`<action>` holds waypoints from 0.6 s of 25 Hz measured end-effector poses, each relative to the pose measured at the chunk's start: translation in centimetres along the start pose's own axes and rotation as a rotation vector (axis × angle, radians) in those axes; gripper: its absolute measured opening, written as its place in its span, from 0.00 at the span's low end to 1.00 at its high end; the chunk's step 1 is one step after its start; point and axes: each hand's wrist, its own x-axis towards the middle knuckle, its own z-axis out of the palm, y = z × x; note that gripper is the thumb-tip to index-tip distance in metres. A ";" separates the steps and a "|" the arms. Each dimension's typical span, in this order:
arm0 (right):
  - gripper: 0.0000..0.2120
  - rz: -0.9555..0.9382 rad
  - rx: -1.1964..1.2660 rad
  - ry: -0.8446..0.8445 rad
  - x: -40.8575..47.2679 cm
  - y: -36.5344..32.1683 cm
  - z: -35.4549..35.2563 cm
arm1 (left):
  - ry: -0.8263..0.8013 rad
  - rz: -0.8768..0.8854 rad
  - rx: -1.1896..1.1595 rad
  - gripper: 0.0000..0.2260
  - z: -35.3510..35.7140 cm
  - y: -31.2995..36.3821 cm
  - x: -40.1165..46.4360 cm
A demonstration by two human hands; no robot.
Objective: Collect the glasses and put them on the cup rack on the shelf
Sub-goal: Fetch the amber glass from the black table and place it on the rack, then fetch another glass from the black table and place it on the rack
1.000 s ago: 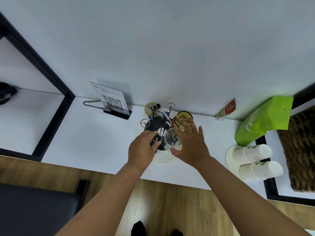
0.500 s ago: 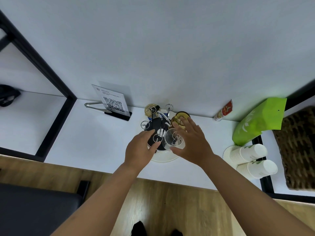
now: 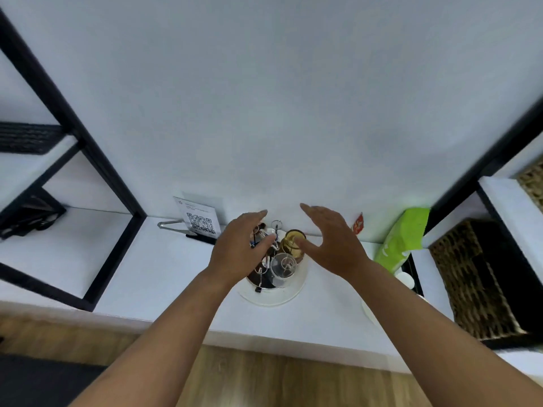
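The cup rack (image 3: 269,284), a round white tray with metal prongs over a dark centre, stands on the white shelf (image 3: 164,277) against the wall. A clear glass (image 3: 282,267) hangs upside down on a front prong. An amber glass (image 3: 292,240) sits upside down on a prong behind it. My left hand (image 3: 239,248) hovers over the rack's left side, fingers spread, and hides the rear prongs. My right hand (image 3: 330,240) is raised to the right of the amber glass, fingers apart, holding nothing.
A QR-code sign (image 3: 199,220) stands left of the rack. A green pouch (image 3: 402,240) and a small red packet (image 3: 358,224) lean on the wall at right. A wicker basket (image 3: 482,277) fills the right compartment. Black shelf frames (image 3: 117,245) divide the sections.
My right hand has let go of the clear glass, which stays on its prong. Both hands have lifted off the rack and opened. The camera has tilted up and come closer.
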 end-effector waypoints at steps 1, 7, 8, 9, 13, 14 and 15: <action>0.36 -0.005 0.005 0.038 0.0 -0.8 -1.7 | 0.017 0.019 -0.004 0.26 -1.3 1.6 0.3; 0.34 -0.057 0.103 0.177 -0.7 -6.6 -11.4 | 0.080 0.153 -0.032 0.26 -9.0 11.7 0.2; 0.34 -0.068 0.117 0.177 -0.9 -7.6 -12.7 | 0.084 0.175 -0.040 0.26 -10.1 13.0 0.0; 0.33 -0.080 0.128 0.181 -1.1 -8.9 -14.4 | 0.093 0.199 -0.047 0.26 -11.7 14.5 -0.2; 0.33 -0.091 0.150 0.246 -2.5 -13.3 -20.9 | 0.111 0.297 -0.068 0.26 -17.3 19.1 -0.9; 0.33 -0.085 0.147 0.274 -3.2 -14.2 -22.2 | 0.108 0.321 -0.076 0.26 -18.6 19.9 -1.3; 0.34 -0.078 0.141 0.304 -4.0 -15.0 -23.3 | 0.098 0.347 -0.081 0.26 -19.7 20.7 -1.7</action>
